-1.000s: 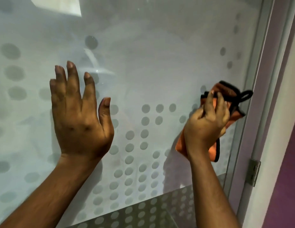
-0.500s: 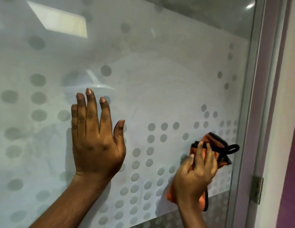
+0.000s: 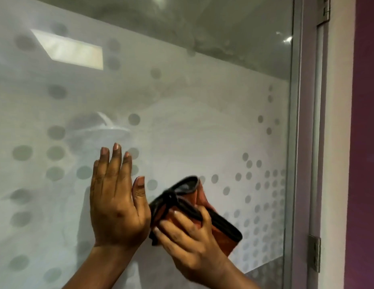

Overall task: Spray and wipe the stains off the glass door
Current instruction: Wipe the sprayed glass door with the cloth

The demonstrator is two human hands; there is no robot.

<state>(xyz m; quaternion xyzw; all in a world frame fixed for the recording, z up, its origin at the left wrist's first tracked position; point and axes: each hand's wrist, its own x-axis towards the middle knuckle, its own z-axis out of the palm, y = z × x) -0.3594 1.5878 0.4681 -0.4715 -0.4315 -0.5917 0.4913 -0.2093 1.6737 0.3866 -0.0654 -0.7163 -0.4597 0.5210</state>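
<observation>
Head view: wiping step on the frosted pane

Your left hand (image 3: pixel 117 197) lies flat, fingers open, bracing the glass door (image 3: pixel 202 126). Your right hand (image 3: pixel 188 245) grips the orange cloth (image 3: pixel 202 207), pressed to the dotted pane beside it. You look mid-wipe; next, sweep the cloth across unwiped glass with steady pressure.

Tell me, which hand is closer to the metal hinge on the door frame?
The right hand, the one holding the orange cloth. It sits on the glass between the left hand and the hinge at the right edge. The left hand is flat on the glass, farther left.
</observation>
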